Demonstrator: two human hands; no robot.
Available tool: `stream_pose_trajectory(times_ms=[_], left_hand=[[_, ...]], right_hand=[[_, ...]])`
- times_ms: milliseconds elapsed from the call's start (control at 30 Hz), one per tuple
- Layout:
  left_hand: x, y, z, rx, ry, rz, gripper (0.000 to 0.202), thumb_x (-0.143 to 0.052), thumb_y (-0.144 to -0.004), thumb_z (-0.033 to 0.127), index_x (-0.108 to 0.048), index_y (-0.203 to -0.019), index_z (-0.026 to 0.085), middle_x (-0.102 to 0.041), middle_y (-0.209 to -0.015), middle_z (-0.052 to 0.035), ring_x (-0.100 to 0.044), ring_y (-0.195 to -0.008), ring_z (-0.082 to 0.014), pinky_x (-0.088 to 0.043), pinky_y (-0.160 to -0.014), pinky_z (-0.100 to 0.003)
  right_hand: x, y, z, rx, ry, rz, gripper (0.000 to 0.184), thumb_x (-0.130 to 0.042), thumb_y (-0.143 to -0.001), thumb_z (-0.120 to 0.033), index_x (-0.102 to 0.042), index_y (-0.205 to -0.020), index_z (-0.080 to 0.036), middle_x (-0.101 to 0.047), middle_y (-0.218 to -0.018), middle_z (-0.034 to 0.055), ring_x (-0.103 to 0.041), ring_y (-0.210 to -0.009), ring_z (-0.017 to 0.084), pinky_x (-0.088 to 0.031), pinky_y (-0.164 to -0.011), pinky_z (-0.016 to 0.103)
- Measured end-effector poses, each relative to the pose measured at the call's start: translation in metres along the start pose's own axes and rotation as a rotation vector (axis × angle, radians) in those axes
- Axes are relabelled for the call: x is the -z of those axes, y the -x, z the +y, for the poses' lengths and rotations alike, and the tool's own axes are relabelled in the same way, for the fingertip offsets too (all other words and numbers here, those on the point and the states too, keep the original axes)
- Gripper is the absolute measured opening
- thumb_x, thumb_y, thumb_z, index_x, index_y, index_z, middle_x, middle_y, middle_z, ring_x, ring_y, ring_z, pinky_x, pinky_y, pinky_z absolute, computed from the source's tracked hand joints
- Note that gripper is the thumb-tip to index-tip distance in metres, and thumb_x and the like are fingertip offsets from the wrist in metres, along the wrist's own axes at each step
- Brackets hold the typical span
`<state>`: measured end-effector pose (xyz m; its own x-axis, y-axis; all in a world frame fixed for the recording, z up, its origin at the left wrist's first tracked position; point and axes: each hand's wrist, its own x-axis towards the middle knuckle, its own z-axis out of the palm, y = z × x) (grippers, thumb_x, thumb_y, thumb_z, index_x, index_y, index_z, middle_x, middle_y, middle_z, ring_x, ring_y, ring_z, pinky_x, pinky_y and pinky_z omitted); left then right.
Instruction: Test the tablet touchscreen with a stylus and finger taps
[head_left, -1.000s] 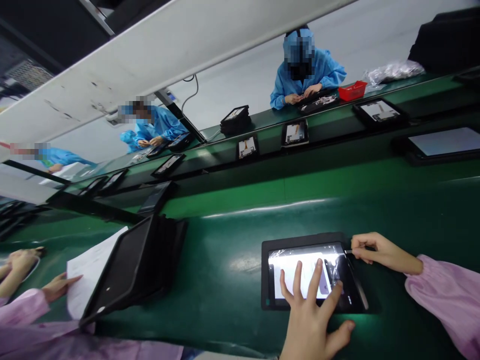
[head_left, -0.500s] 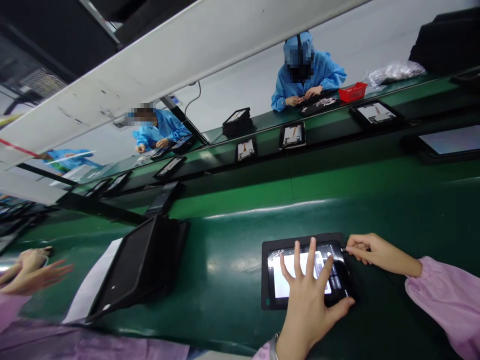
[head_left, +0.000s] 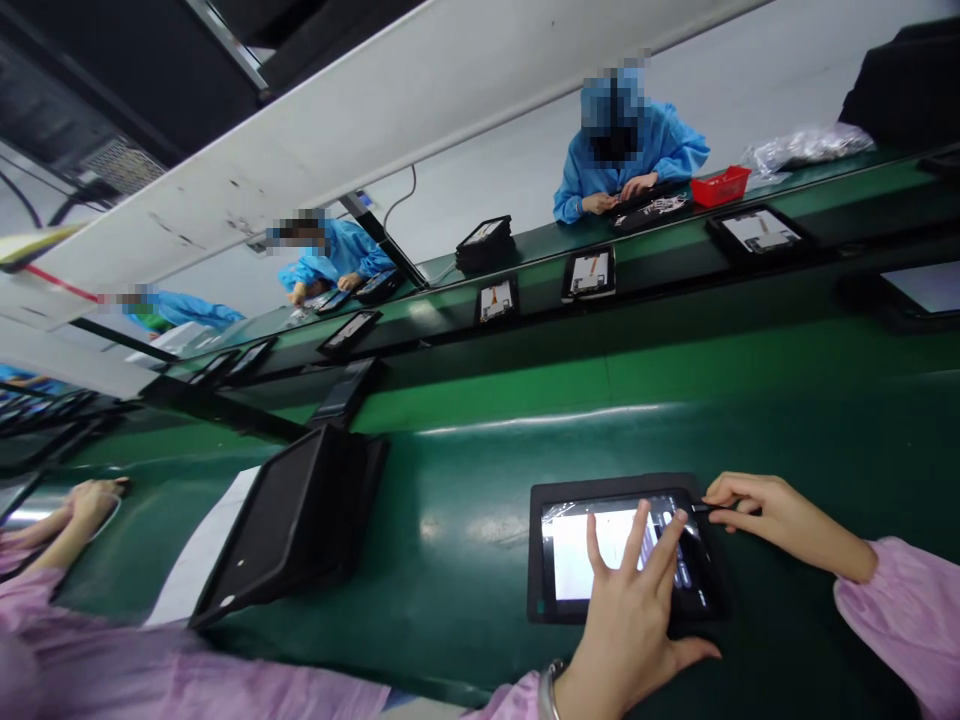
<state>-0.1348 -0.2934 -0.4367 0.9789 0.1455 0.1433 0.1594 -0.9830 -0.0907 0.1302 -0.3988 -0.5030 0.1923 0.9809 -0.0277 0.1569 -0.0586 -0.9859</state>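
Belt: green conveyor surface (head_left: 465, 560); it carries the tray, which lies flat at its near edge.
Stack: black trays leaning tilted (head_left: 292, 520), well to the left of the tray in hand, partly over a white sheet (head_left: 196, 560).
Tray: black tray (head_left: 541, 560) holding a panel (head_left: 577, 550) with a bright reflective face, seated inside it.
Left hand: left hand (head_left: 626, 625) spread flat, fingers apart, fingertips (head_left: 641, 512) pressing on the panel's right part; nothing clamped.
Right hand: right hand (head_left: 765, 510) at the tray's upper right corner, fingers pinched together on a thin dark tool (head_left: 701, 508) whose tip meets the panel's edge.
Co-worker: another person's hand (head_left: 90, 500) far left of the tray, in a pink sleeve.
Risk: tool tip could slip and scratch the panel face, judged from the shallow angle; pressing fingers could smudge it or shift it in the tray.
Writing: none legible; marks on the panel too blurred to read.
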Motion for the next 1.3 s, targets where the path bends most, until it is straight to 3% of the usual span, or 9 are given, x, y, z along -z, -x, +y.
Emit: stream_pose_trajectory(times_ms=[333, 500, 667, 767, 933, 1033, 1100, 1200, 1300], left_hand=[[-0.004, -0.002, -0.001, -0.053, -0.041, 0.014, 0.080, -0.035, -0.106, 0.077, -0.060, -0.142, 0.010, -0.009, -0.171, -0.0067, 0.006, -0.158, -0.0373, 0.028, -0.110, -0.080], [-0.007, -0.004, -0.003, -0.121, -0.081, 0.026, 0.078, -0.034, -0.108, 0.074, -0.063, -0.138, 0.008, -0.024, -0.168, -0.0120, 0.006, -0.159, -0.0345, 0.025, -0.111, -0.081], [-0.010, -0.004, -0.004, -0.135, -0.074, 0.015, 0.078, -0.035, -0.107, 0.074, -0.063, -0.136, 0.007, -0.027, -0.167, -0.0127, 0.005, -0.159, -0.0338, 0.024, -0.113, -0.079], [-0.011, -0.004, -0.004, -0.136, -0.060, 0.006, 0.077, -0.036, -0.107, 0.074, -0.063, -0.135, 0.007, -0.029, -0.166, -0.0133, 0.004, -0.159, -0.0336, 0.025, -0.114, -0.077], [-0.005, -0.007, -0.003, -0.118, -0.039, 0.007, 0.082, -0.033, -0.108, 0.075, -0.059, -0.141, 0.004, -0.022, -0.169, -0.0126, 0.005, -0.159, -0.0338, 0.026, -0.116, -0.074], [-0.002, 0.005, -0.010, 0.016, 0.040, -0.027, 0.096, -0.041, -0.099, 0.086, -0.043, -0.158, 0.009, -0.010, -0.172, -0.0080, 0.006, -0.158, -0.0361, 0.033, -0.114, -0.068], [-0.006, 0.025, -0.019, 0.172, 0.107, -0.039, 0.115, -0.060, -0.086, 0.091, -0.026, -0.167, 0.018, -0.005, -0.172, -0.0096, 0.007, -0.157, -0.0429, 0.031, -0.113, -0.071], [-0.018, 0.063, -0.034, 0.454, 0.243, -0.079, 0.131, -0.084, -0.076, 0.079, -0.006, -0.170, 0.030, -0.001, -0.172, -0.0144, 0.003, -0.154, -0.0540, 0.005, -0.110, -0.090], [-0.030, 0.090, -0.042, 0.694, 0.479, -0.103, 0.135, -0.092, -0.078, 0.058, 0.006, -0.168, 0.037, 0.004, -0.173, -0.0107, -0.006, -0.155, -0.0492, -0.032, -0.116, -0.077]], right_hand=[[-0.001, -0.001, 0.000, 0.071, 0.045, -0.008, 0.048, -0.075, -0.109, -0.066, -0.073, -0.085, -0.024, -0.065, -0.096, 0.0016, -0.063, -0.087, 0.027, -0.051, -0.077, 0.030], [-0.004, 0.000, 0.000, 0.070, 0.101, 0.005, 0.050, -0.067, -0.112, -0.068, -0.066, -0.087, -0.025, -0.064, -0.101, 0.0019, -0.062, -0.089, 0.028, -0.047, -0.079, 0.033], [-0.005, 0.003, -0.001, 0.051, 0.091, 0.026, 0.052, -0.064, -0.111, -0.073, -0.069, -0.091, -0.025, -0.065, -0.105, 0.0032, -0.064, -0.091, 0.029, -0.052, -0.081, 0.032], [0.003, 0.009, 0.001, -0.013, -0.045, 0.020, 0.053, -0.072, -0.107, -0.074, -0.071, -0.088, -0.024, -0.067, -0.120, 0.0071, -0.064, -0.108, 0.036, -0.056, -0.094, 0.036], [0.013, 0.016, 0.003, -0.077, -0.216, 0.003, 0.050, -0.085, -0.102, -0.067, -0.069, -0.081, -0.023, -0.060, -0.140, 0.0076, -0.049, -0.134, 0.041, -0.046, -0.115, 0.046], [0.014, 0.015, 0.003, -0.097, -0.259, 0.033, 0.051, -0.086, -0.100, -0.069, -0.068, -0.083, -0.024, -0.061, -0.140, 0.0078, -0.055, -0.128, 0.040, -0.049, -0.112, 0.046], [0.015, 0.014, 0.004, -0.114, -0.276, 0.048, 0.052, -0.087, -0.099, -0.069, -0.066, -0.084, -0.024, -0.062, -0.139, 0.0074, -0.059, -0.124, 0.038, -0.055, -0.107, 0.041], [0.014, 0.014, 0.005, -0.131, -0.283, 0.041, 0.052, -0.086, -0.099, -0.071, -0.066, -0.085, -0.025, -0.062, -0.139, 0.0072, -0.061, -0.121, 0.036, -0.058, -0.102, 0.037], [0.012, 0.013, 0.005, -0.130, -0.274, 0.039, 0.055, -0.086, -0.098, -0.074, -0.068, -0.085, -0.024, -0.064, -0.136, 0.0082, -0.062, -0.120, 0.037, -0.059, -0.102, 0.036]])
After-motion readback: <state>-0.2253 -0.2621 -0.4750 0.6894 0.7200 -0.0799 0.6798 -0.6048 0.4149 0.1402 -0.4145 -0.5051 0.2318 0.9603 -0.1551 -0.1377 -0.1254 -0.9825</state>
